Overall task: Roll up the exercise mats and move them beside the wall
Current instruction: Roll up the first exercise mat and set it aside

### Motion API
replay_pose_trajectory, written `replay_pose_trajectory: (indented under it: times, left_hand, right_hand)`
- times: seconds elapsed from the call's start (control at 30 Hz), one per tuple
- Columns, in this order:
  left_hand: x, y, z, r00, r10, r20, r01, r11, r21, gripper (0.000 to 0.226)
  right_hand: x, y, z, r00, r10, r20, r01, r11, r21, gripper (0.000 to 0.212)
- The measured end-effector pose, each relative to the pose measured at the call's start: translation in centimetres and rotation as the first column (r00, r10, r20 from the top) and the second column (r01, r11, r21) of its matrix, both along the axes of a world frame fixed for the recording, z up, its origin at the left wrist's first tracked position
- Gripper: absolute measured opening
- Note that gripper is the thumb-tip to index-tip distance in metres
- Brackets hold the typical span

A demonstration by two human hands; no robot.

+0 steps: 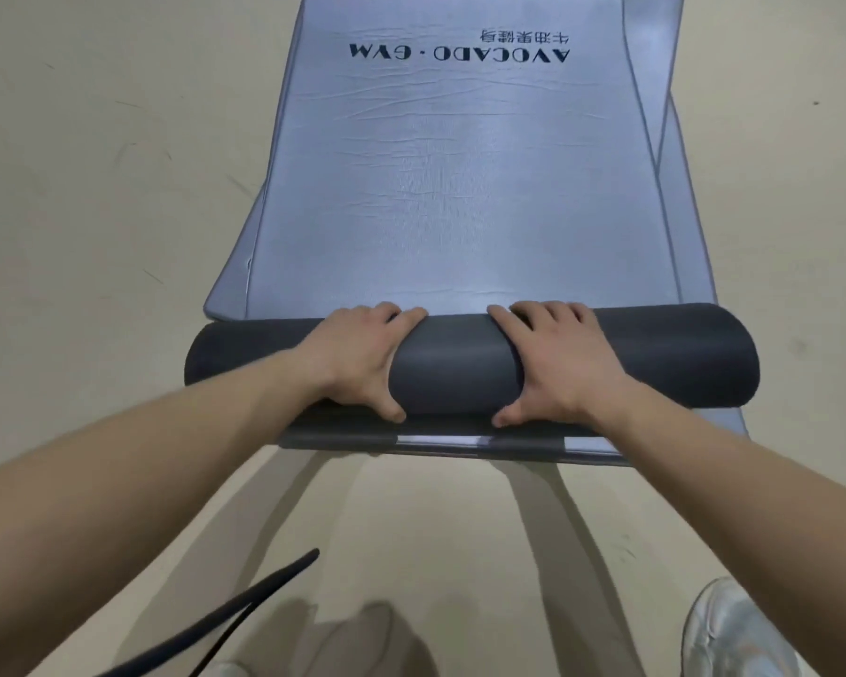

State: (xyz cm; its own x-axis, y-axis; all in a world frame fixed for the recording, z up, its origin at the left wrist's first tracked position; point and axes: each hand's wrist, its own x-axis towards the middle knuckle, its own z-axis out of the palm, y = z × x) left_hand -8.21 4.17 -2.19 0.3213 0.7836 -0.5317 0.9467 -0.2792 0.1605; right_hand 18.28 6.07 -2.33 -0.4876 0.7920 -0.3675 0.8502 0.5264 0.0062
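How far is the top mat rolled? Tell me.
Partly rolled: left hand and right hand grip a thick dark roll at its near end; the printed part beyond lies flat.

Open floor (94, 188) flanking mats (460, 188) — strap (274, 579) nearside

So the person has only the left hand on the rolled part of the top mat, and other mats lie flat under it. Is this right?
Not quite: both hands are on it. The left hand and the right hand each grip the dark roll, as the head view shows. The rest holds: other mats lie flat under the top mat.
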Motion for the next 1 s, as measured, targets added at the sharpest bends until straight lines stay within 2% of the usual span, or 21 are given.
replay_pose_trajectory:
  times: [0.07, 0.13, 0.23, 0.3, 0.4, 0.5, 0.53, 0.57, 0.63, 0.7, 0.73, 0.77, 0.83, 0.87, 0.9, 0.93, 1.0]
  left_hand:
    - [-0.4, 1.7, 0.6, 0.998, 0.036, 0.045, -0.031, 0.995, -0.095, 0.133]
    - [0.1, 1.0, 0.5, 1.0, 0.03, -0.009, -0.03, 1.0, -0.005, 0.13]
    - [1.0, -2.2, -0.6, 0.989, 0.056, -0.137, -0.012, 0.952, 0.307, 0.124]
    - [0.8, -1.6, -0.1, 0.99, 0.079, -0.12, -0.033, 0.938, 0.344, 0.115]
    - [0.3, 0.6, 2.5, 0.996, 0.082, -0.022, -0.077, 0.982, 0.174, 0.103]
    - [0.4, -0.2, 3.2, 0.998, 0.047, -0.03, -0.049, 0.996, -0.073, 0.103]
    - [0.4, -0.6, 3.0, 0.999, 0.036, -0.033, -0.041, 0.988, -0.15, 0.103]
    - [0.4, -0.7, 2.8, 0.999, 0.037, -0.023, -0.041, 0.976, -0.216, 0.103]
    - [0.4, 0.2, 2.8, 0.994, 0.108, 0.035, -0.091, 0.944, -0.316, 0.102]
    - [0.2, 1.3, 2.7, 0.988, 0.153, 0.037, -0.13, 0.928, -0.35, 0.105]
    - [0.0, 1.5, 2.8, 0.988, 0.154, 0.012, -0.142, 0.938, -0.316, 0.108]
    - [-0.3, 1.3, 3.1, 0.987, 0.159, -0.006, -0.156, 0.963, -0.219, 0.11]
    - [-1.0, 0.0, 3.2, 0.983, 0.182, 0.018, -0.183, 0.973, 0.141, 0.095]
    - [-0.9, -1.4, 2.7, 0.984, 0.164, 0.071, -0.179, 0.923, 0.342, 0.08]
    - [-0.7, -2.9, 1.9, 0.988, 0.119, 0.102, -0.152, 0.875, 0.46, 0.074]
    - [-0.2, -4.2, 1.1, 0.994, 0.079, 0.076, -0.106, 0.87, 0.481, 0.085]
    - [0.4, -5.6, -1.1, 0.993, 0.023, -0.118, 0.022, 0.932, 0.362, 0.123]
  right_hand:
    - [0.3, -1.7, -1.3, 0.999, 0.037, -0.015, -0.034, 0.983, 0.18, 0.131]
    - [0.2, -1.4, -1.6, 0.998, 0.06, -0.014, -0.055, 0.973, 0.223, 0.117]
    - [-0.4, 1.0, 0.4, 0.998, 0.057, 0.004, -0.057, 0.992, 0.114, 0.106]
    - [-1.1, 2.9, 2.0, 1.0, 0.031, 0.001, -0.031, 0.999, 0.018, 0.102]
    - [-1.9, 4.3, 4.1, 0.999, -0.036, -0.005, 0.034, 0.98, -0.196, 0.097]
    - [-1.7, 2.2, 4.9, 0.997, -0.064, 0.029, 0.071, 0.916, -0.395, 0.1]
    - [-1.4, 1.0, 4.6, 0.997, -0.066, 0.028, 0.072, 0.919, -0.387, 0.107]
    - [-1.0, -0.5, 4.0, 0.998, -0.066, 0.016, 0.068, 0.95, -0.305, 0.114]
    - [-0.3, -4.1, 2.2, 0.999, -0.033, 0.001, 0.033, 0.999, -0.019, 0.123]
    - [0.0, -6.2, 0.4, 1.0, 0.007, -0.003, -0.006, 0.987, 0.163, 0.129]
    - [-0.1, -5.9, 0.1, 1.0, 0.019, -0.011, -0.017, 0.985, 0.174, 0.131]
    - [-0.2, -4.7, 0.2, 1.0, 0.026, -0.004, -0.025, 0.991, 0.133, 0.131]
    - [-0.5, -0.9, 1.2, 1.0, 0.019, -0.022, -0.019, 1.0, -0.003, 0.132]
    - [-0.8, 1.0, 1.8, 1.0, 0.003, -0.031, -0.006, 0.995, -0.096, 0.134]
    - [-1.1, 2.7, 2.2, 0.999, -0.014, -0.033, 0.008, 0.985, -0.171, 0.136]
    - [-1.2, 3.8, 2.2, 0.999, -0.023, -0.038, 0.015, 0.978, -0.207, 0.138]
    - [-0.8, 4.1, 2.0, 0.995, -0.044, -0.091, 0.027, 0.983, -0.182, 0.135]
